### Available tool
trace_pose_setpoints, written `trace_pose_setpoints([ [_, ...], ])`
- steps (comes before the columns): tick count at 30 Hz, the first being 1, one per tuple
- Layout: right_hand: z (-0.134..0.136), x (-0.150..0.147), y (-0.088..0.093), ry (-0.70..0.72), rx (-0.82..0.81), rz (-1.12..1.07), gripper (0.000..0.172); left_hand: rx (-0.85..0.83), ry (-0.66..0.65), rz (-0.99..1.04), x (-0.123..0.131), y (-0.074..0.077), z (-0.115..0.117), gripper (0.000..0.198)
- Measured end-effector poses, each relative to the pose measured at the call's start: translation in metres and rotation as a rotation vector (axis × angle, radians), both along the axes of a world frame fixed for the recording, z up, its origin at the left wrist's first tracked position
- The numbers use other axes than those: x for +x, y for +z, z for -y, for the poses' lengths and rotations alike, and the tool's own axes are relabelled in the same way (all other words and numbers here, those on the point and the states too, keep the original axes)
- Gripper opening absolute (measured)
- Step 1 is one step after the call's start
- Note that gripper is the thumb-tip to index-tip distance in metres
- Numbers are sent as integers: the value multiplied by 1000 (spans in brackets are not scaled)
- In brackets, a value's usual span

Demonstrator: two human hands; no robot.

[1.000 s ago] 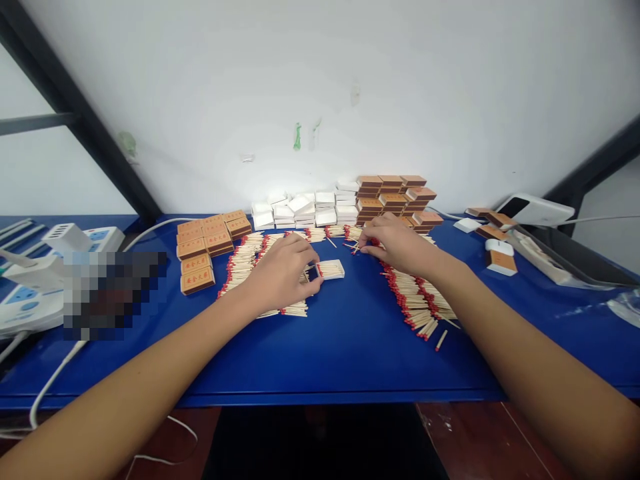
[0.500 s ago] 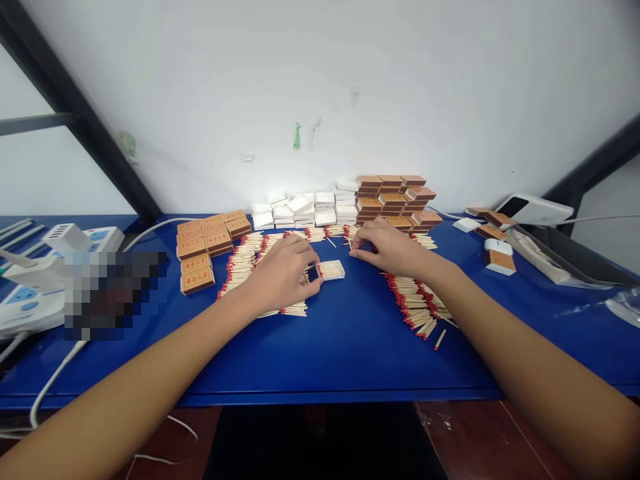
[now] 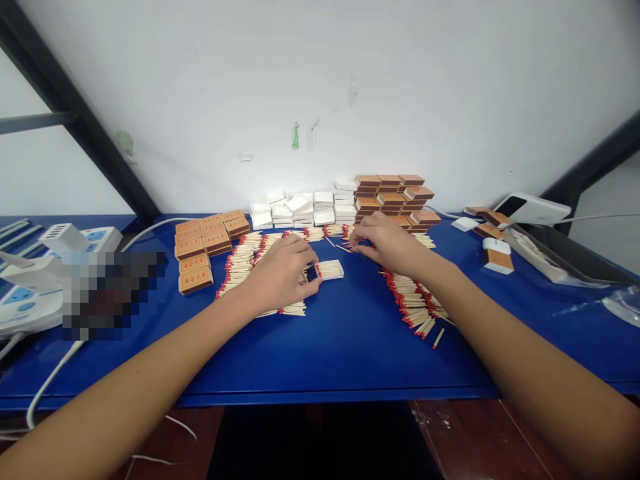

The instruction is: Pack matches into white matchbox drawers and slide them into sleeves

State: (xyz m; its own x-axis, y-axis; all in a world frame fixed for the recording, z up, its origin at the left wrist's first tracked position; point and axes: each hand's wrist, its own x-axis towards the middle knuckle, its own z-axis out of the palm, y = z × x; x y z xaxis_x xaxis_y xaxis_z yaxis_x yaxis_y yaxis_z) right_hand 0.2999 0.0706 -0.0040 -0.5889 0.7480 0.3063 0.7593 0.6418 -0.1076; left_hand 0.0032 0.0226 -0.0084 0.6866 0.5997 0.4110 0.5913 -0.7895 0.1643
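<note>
My left hand (image 3: 285,272) has its thumb and fingers closed around the left end of a small white matchbox tray (image 3: 338,274). Several red-headed matches (image 3: 327,269) lie inside that tray. Beyond it to the right, my right hand (image 3: 385,241) is in a pinch, its fingertips at the red head of a single match (image 3: 343,249) that points left. Another loose match (image 3: 330,241) lies just behind. Rows of matches partly hidden by my left hand (image 3: 240,267) spread on the left, and a second pile of matches (image 3: 407,300) lies below my right wrist.
White trays (image 3: 300,210) and brown matchbox sleeves (image 3: 390,193) are stacked against the wall. More orange matchboxes (image 3: 203,243) stand at the left. A power strip (image 3: 103,240) with cables is at far left. At the right are a white device (image 3: 533,207) and a few boxes (image 3: 497,260).
The match at my right fingertips has tipped from steep to nearly flat, pointing left. My right hand has shifted slightly; my left hand and the tray stay in place.
</note>
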Motion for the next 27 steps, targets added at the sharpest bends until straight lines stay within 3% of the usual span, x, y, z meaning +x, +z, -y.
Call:
trace_pose_setpoints([
  [9, 2, -8, -8, 64, 12, -25, 29, 6, 4, -11, 0, 1, 0, 17],
  [22, 4, -15, -11, 29, -2, -40, 20, 22, 7, -11, 0, 0, -1, 16],
  [27, 15, -19, 2, 21, -49, -142, 20, 26, 2, -11, -1, -1, -2, 17],
])
